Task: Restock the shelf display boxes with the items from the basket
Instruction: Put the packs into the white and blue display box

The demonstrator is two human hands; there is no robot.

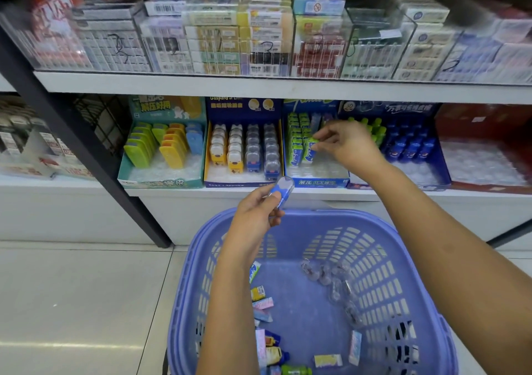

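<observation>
Left hand [253,213] grips blue case [283,189], long axis pointing up-right; right hand [349,144] pinches upright green tube [308,155]

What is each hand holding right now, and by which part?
The left hand pinches a blue-and-clear capsule case by its lower end. The right hand pinches the top of a green-and-white tube standing in the display box.

**Basket** [316,216]: lavender moulded plastic, smooth, with slotted walls.
**Display boxes** [244,184]: glossy printed card, lined with clear ribbed plastic trays [161,170].
**Far upper cases** [115,37]: transparent plastic.
**Shelf board** [259,86]: white, smooth, matt.
**Upright** [83,147]: black, matt, metal-looking.
**Floor tiles** [72,302]: glossy.
**Case** [280,191] in left hand [253,216]: clear glossy plastic over blue.
**Tube** [311,151] in right hand [349,144]: glossy printed wrap.
</observation>
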